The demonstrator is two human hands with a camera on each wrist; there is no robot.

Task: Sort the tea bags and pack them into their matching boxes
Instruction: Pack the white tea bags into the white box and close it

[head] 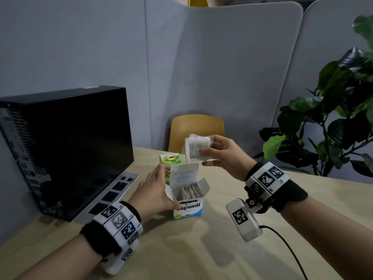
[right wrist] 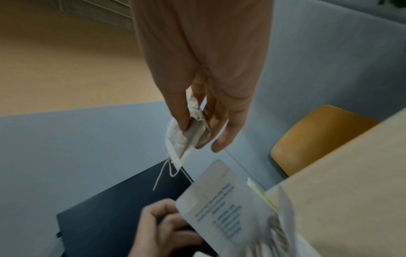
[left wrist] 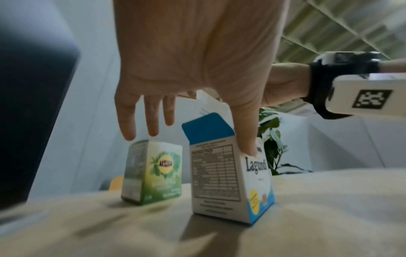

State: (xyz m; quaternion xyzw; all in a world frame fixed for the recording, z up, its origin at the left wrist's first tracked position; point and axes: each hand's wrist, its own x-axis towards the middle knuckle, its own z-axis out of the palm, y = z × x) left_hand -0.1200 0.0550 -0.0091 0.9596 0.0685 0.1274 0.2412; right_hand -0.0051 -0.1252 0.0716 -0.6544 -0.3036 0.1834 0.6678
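Note:
An open white-and-blue Lagundi box (head: 188, 208) stands on the beige table (head: 232, 255), lid up, with several tea bags upright inside. My left hand (head: 159, 188) holds it from the left, its thumb pressed on the front face (left wrist: 248, 147) while the other fingers reach behind the lid. A green tea box (head: 171, 159) stands closed just behind; it also shows in the left wrist view (left wrist: 153, 173). Above the open box, my right hand (head: 207, 145) pinches a bunch of white tea bags (head: 196, 148), strings dangling (right wrist: 182, 139).
A black computer case (head: 76, 148) stands on the left of the table with a grey marker strip (head: 113, 195) lying beside it. A yellow chair (head: 196, 130) sits behind the table, a leafy plant (head: 333, 118) at the right. A cable (head: 286, 249) trails from my right wrist.

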